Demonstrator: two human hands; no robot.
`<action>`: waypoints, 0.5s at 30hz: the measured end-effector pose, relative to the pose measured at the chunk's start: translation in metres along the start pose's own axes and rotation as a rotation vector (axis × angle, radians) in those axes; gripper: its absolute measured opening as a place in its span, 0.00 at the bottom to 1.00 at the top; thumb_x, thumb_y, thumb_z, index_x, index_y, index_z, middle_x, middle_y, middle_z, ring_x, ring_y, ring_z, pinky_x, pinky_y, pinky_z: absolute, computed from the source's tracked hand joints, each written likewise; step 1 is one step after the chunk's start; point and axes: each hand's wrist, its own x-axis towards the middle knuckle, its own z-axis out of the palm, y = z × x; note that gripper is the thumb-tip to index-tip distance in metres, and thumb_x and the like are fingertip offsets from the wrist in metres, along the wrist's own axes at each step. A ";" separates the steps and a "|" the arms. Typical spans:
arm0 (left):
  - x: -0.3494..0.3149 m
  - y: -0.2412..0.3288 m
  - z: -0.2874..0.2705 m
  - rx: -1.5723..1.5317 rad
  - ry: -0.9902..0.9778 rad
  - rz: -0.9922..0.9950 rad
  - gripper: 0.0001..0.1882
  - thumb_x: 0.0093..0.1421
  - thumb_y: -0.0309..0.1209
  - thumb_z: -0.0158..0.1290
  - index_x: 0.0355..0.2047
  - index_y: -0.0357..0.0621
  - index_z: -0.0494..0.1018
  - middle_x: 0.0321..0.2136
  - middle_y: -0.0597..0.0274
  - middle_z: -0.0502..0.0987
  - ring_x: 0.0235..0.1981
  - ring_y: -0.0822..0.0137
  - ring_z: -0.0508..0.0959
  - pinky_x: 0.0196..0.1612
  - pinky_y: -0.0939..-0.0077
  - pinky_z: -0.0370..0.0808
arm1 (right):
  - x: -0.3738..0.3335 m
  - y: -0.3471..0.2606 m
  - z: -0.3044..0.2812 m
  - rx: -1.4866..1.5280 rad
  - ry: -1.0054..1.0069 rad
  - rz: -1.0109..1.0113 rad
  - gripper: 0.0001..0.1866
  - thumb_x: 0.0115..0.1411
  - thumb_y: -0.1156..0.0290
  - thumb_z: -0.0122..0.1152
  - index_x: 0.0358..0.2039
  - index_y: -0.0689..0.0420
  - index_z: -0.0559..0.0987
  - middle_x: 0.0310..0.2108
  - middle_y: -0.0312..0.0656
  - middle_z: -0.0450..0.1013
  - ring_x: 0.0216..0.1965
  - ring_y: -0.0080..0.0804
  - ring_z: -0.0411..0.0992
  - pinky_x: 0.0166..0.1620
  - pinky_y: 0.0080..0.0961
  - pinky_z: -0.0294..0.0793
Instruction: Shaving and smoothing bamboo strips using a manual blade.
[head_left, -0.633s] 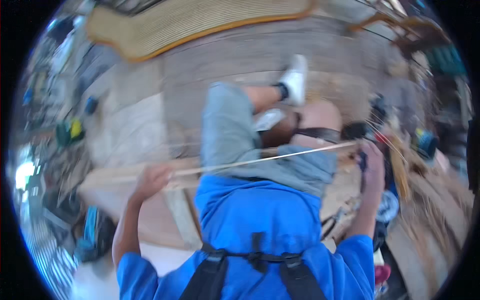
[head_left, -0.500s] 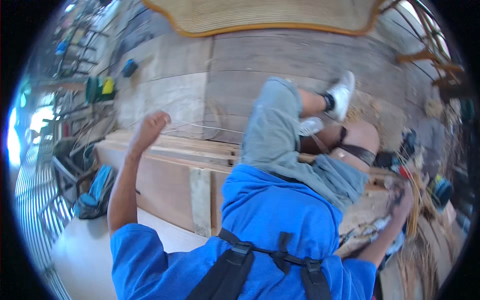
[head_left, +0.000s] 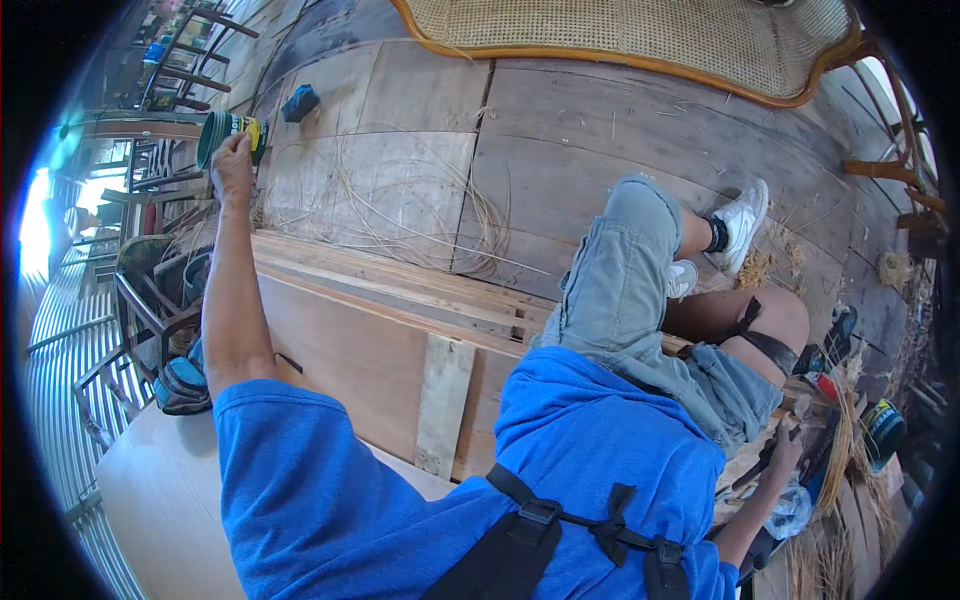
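At the right end of the long wooden surface [head_left: 335,345], the right hand [head_left: 787,450] has its fingers curled; whether it pinches anything, I cannot tell. A bundle of tan strands [head_left: 838,450] lies just right of that end. Past the surface's left end, the left hand [head_left: 233,165] makes a closed fist, partly covering a green tub [head_left: 208,138]. Beyond the surface, loose cane strands [head_left: 495,230] loop over the plank floor [head_left: 590,165]; farther off is a wood-framed woven cane panel [head_left: 620,30], cut off above. With the arms wide apart, the step looks like drawing out a strand; the next move would call for a steady pinch. Any strand inside the left fist is hidden or too fine to see.
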 end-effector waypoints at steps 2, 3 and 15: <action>-0.010 -0.029 0.007 -0.130 0.032 -0.379 0.16 0.54 0.37 0.51 0.33 0.34 0.75 0.27 0.58 0.77 0.28 0.67 0.77 0.33 0.78 0.72 | -0.006 0.008 0.009 -0.043 0.020 -0.024 0.10 0.55 0.66 0.57 0.22 0.54 0.67 0.11 0.31 0.59 0.11 0.22 0.60 0.14 0.19 0.58; -0.018 -0.050 0.013 -0.152 0.121 -0.308 0.16 0.54 0.38 0.48 0.32 0.34 0.75 0.26 0.54 0.77 0.27 0.60 0.78 0.32 0.71 0.73 | -0.010 0.011 0.014 -0.125 0.049 0.021 0.11 0.55 0.64 0.58 0.22 0.53 0.67 0.11 0.31 0.59 0.09 0.21 0.59 0.12 0.20 0.56; -0.274 -0.040 0.260 0.572 -0.772 -0.067 0.11 0.57 0.30 0.42 0.32 0.39 0.74 0.32 0.49 0.75 0.36 0.52 0.77 0.38 0.61 0.74 | -0.027 0.072 0.005 -0.194 -0.363 -0.112 0.23 0.53 0.61 0.46 0.45 0.66 0.72 0.33 0.45 0.74 0.35 0.30 0.70 0.40 0.25 0.67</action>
